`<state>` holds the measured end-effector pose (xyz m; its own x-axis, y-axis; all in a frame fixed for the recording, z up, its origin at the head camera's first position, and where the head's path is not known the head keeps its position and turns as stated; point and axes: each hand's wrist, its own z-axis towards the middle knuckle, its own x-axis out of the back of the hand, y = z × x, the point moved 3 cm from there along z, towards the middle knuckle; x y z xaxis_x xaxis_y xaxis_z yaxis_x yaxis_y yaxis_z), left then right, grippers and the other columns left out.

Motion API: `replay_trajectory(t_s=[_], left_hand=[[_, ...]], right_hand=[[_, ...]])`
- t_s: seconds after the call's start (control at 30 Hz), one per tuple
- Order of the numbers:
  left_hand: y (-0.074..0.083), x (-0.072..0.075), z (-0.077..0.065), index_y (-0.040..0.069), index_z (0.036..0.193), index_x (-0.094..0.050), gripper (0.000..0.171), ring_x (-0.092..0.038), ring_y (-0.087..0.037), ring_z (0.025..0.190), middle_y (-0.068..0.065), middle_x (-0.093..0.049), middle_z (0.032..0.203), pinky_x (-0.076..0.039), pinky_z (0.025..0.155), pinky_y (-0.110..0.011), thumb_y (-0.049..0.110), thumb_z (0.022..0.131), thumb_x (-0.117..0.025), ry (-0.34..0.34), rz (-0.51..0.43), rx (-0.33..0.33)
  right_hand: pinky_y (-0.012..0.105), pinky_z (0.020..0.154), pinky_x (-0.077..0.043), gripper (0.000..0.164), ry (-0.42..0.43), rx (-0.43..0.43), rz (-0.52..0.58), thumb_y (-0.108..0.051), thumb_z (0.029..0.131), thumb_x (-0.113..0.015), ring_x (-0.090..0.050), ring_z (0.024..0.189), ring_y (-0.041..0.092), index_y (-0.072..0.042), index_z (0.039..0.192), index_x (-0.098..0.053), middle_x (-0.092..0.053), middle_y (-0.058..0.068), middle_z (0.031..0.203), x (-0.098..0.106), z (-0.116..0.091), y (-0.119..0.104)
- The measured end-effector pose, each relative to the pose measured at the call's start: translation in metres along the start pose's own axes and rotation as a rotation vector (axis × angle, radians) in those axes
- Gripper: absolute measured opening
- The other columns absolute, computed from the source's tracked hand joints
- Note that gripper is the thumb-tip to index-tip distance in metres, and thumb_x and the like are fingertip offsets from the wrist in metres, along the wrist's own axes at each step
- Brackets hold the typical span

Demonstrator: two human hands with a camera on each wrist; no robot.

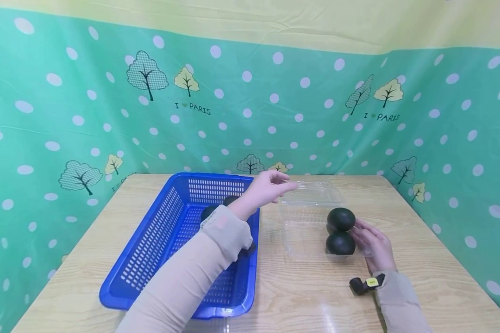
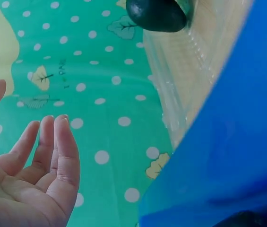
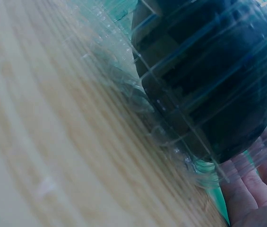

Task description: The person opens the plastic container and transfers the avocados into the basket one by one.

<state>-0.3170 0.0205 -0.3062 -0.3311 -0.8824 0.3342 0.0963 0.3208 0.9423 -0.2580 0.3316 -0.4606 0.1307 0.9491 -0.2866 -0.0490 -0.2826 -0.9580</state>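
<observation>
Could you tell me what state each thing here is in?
Clear plastic container: open, lid folded back.
Two dark fruits: inside it, toward its right side.
Blue plastic basket: upright, uncovered, more dark fruits inside.
Left hand: empty, fingers relaxed.
Right hand: fingers at the container's right side.
Dotted backdrop: hanging.

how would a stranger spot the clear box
On the wooden table, find the blue basket. Just right of it in the head view lies the clear box, holding dark round fruits at its right side. Unlike the basket, it's see-through.

Smooth dark oval fruits (image 1: 340, 219) sit inside an open clear plastic box (image 1: 303, 235), just left of the right hand (image 1: 375, 244).
</observation>
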Motion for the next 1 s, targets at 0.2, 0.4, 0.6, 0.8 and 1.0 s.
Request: replay_trajectory(t_s=[0.2,0.4,0.6,0.8,1.0], left_hand=[[0.004,-0.01,0.002,0.012,0.128,-0.063,0.05,-0.065,-0.019,0.097,-0.005,-0.068,0.118,-0.058,0.074,-0.03,0.04,0.087,-0.074,-0.014,0.018,-0.005],[0.006,-0.022,0.004,0.011,0.126,-0.064,0.048,-0.064,-0.015,0.095,-0.004,-0.068,0.118,-0.057,0.071,-0.026,0.039,0.088,-0.073,-0.014,0.081,-0.035],[0.005,-0.035,0.007,0.01,0.126,-0.064,0.047,-0.065,-0.018,0.102,-0.006,-0.067,0.119,-0.056,0.08,-0.026,0.038,0.089,-0.073,-0.027,0.144,-0.066],[0.006,-0.044,0.008,0.011,0.125,-0.064,0.05,-0.063,-0.018,0.107,-0.004,-0.068,0.118,-0.053,0.087,-0.027,0.041,0.087,-0.073,-0.024,0.205,-0.079],[0.008,-0.05,0.006,0.01,0.125,-0.064,0.051,-0.064,-0.018,0.106,-0.004,-0.068,0.117,-0.053,0.087,-0.028,0.044,0.087,-0.072,-0.036,0.229,-0.067]], right_hand=[[0.017,0.088,-0.054,0.025,-0.009,0.005,0.016,-0.009,0.099,-0.057,-0.07,0.1,0.001,-0.025,0.108,-0.074,-0.074,-0.015,0.106,0.0,0.001,-0.001],[0.017,0.088,-0.054,0.025,-0.01,0.005,0.029,-0.008,0.099,-0.057,-0.07,0.1,0.001,-0.025,0.107,-0.074,-0.074,-0.014,0.106,-0.001,0.001,-0.001],[0.018,0.088,-0.054,0.025,-0.008,0.011,0.041,-0.007,0.099,-0.057,-0.07,0.099,0.002,-0.025,0.106,-0.074,-0.074,-0.013,0.105,-0.001,0.002,-0.001],[0.017,0.088,-0.054,0.026,-0.009,0.012,0.031,-0.007,0.099,-0.057,-0.07,0.099,0.002,-0.025,0.106,-0.074,-0.074,-0.014,0.105,-0.001,0.002,-0.001],[0.017,0.088,-0.054,0.026,-0.001,0.01,0.032,-0.007,0.099,-0.057,-0.07,0.099,0.001,-0.025,0.104,-0.075,-0.074,-0.014,0.105,-0.001,0.002,-0.001]])
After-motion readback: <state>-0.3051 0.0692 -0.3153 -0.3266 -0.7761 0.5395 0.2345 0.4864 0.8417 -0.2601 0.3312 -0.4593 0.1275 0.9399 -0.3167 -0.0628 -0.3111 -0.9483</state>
